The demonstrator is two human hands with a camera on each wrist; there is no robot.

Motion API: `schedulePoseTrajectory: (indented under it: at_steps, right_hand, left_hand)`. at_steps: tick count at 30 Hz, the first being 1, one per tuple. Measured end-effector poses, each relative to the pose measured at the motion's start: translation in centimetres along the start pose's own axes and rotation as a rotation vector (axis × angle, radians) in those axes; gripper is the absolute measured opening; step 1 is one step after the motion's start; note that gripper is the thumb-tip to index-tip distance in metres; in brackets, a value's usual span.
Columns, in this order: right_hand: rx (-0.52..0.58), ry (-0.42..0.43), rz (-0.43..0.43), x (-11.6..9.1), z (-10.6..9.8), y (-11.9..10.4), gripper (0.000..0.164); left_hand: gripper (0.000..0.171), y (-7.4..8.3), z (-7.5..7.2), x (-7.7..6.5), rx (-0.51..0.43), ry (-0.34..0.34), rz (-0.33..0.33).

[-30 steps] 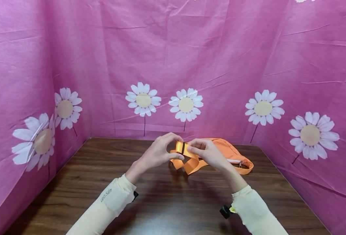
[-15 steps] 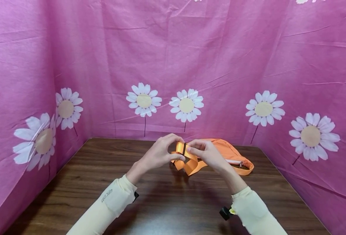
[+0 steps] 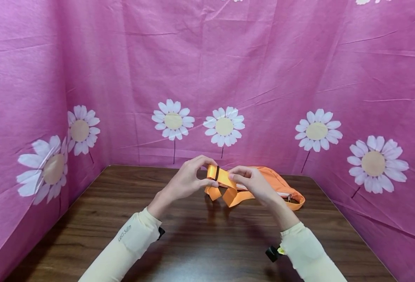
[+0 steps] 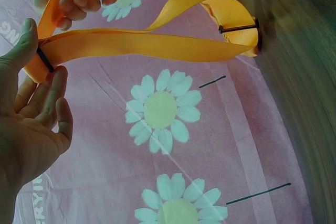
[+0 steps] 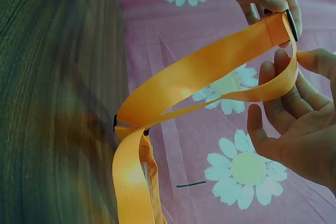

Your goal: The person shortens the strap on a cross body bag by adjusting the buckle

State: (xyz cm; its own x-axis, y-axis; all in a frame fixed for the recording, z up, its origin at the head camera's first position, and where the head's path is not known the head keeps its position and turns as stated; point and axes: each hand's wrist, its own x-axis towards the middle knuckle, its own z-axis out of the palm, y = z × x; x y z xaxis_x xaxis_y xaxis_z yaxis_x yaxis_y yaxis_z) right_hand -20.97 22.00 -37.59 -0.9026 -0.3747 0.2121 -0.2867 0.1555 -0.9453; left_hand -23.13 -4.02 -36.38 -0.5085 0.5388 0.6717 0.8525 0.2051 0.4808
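An orange waist bag (image 3: 272, 178) with a zip lies at the far middle of the table, and its strap (image 3: 225, 179) rises from it in loops. Above the tabletop, my left hand (image 3: 184, 181) pinches the strap between thumb and fingers at a black slider buckle (image 3: 217, 172). My right hand (image 3: 255, 183) pinches the strap a little right of that buckle. In the left wrist view, the strap runs away from the slider (image 4: 45, 59) toward a second black buckle (image 4: 239, 28) low near the table. The right wrist view shows the strap (image 5: 205, 66) looping past the right fingers.
The brown wooden table (image 3: 200, 246) reaches to a pink curtain (image 3: 264, 51) printed with white daisies, which closes off the back and both sides. A black wrist device (image 3: 272, 253) sits under the right sleeve.
My left hand and the slider buckle have shifted slightly left and up. My right hand has moved slightly right, so more strap shows between it and the buckle. The bag stays put.
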Motion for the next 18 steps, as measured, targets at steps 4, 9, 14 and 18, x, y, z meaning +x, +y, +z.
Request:
schedulePoseTrajectory:
  at_steps: [4, 9, 14, 18]
  right_hand:
    - [0.002, -0.020, -0.010, 0.02, -0.01, -0.03, 0.030]
    - [0.015, -0.031, -0.001, -0.04, 0.18, -0.12, 0.024]
    - [0.028, -0.040, 0.005, -0.12, 0.40, -0.26, 0.025]
    - [0.033, -0.047, 0.004, -0.15, 0.60, -0.37, 0.029]
  left_hand:
    - [0.050, -0.07, 0.13, -0.05, -0.016, -0.016, 0.011]
    - [0.052, -0.02, 0.45, -0.10, -0.030, -0.042, 0.013]
    - [0.052, 0.03, 0.66, -0.09, -0.016, -0.071, 0.030]
    - [0.052, -0.02, 0.84, -0.12, 0.018, -0.090, 0.031]
